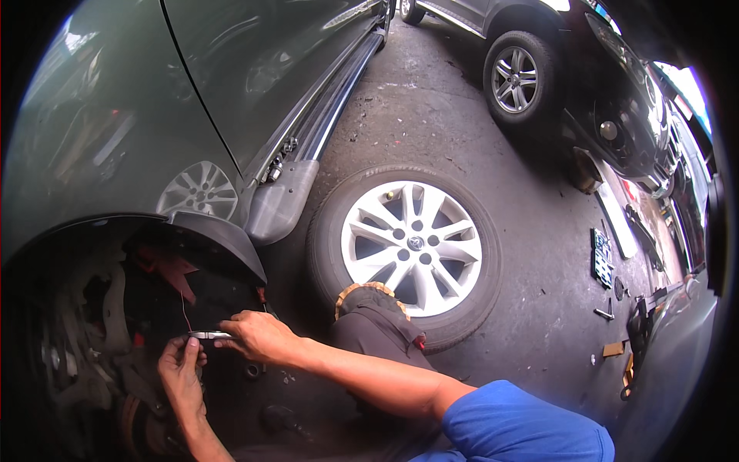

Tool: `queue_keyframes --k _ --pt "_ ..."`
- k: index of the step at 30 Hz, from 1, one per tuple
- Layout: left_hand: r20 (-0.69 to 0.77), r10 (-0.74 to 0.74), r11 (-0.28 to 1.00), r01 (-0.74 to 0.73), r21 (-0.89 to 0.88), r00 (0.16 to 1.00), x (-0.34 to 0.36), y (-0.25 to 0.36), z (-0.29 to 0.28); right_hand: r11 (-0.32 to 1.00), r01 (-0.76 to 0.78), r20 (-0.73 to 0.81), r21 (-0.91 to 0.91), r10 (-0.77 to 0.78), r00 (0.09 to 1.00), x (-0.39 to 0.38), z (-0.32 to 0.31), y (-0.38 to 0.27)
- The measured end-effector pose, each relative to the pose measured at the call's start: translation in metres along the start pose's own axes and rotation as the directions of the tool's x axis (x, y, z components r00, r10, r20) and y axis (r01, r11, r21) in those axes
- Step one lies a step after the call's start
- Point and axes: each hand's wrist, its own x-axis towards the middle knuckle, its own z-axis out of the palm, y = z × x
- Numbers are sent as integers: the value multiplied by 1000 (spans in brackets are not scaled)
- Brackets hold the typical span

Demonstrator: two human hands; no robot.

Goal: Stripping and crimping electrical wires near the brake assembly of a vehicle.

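Note:
At the wheel well of the dark green car, my right hand point(263, 336) is closed around a slim silver metal tool point(206, 335) that looks like pliers. The tool points left, and its tip reaches the fingers of my left hand point(182, 371). A thin pinkish wire point(185, 309) hangs down from inside the wheel well to that tip. My left thumb and fingers pinch right at this spot, seemingly on the wire's lower end, which they partly hide. Dark suspension parts point(88, 362) fill the shadow beside my left hand.
A wheel point(462, 250) with a silver rim lies flat on the floor, my dark-clothed leg point(373, 327) against it. The car's side step point(285, 202) juts out above. Rightward are a socket set point(601, 258), a bolt-like piece point(606, 314) and another parked car point(616, 92).

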Motion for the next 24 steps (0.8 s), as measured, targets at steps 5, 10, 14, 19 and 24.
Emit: queue_keyframes --k 5,10,14,19,24 --pt "10 23 1000 -23 11 1000 2 -3 -1 1000 -15 14 3 15 1000 0 1 2" --pt "-102 55 997 -60 -40 993 8 -11 -10 1000 -29 17 10 29 999 -1 3 3" --pt "-130 67 988 -84 -132 989 7 -12 -10 998 -38 4 44 38 999 0 1 0" --pt "-91 52 992 -62 -113 994 3 -6 -4 996 -37 -53 78 41 998 0 -1 -3" --pt "-37 51 994 -54 -92 998 1 -3 -3 990 -57 -82 132 69 994 -1 -4 -6"
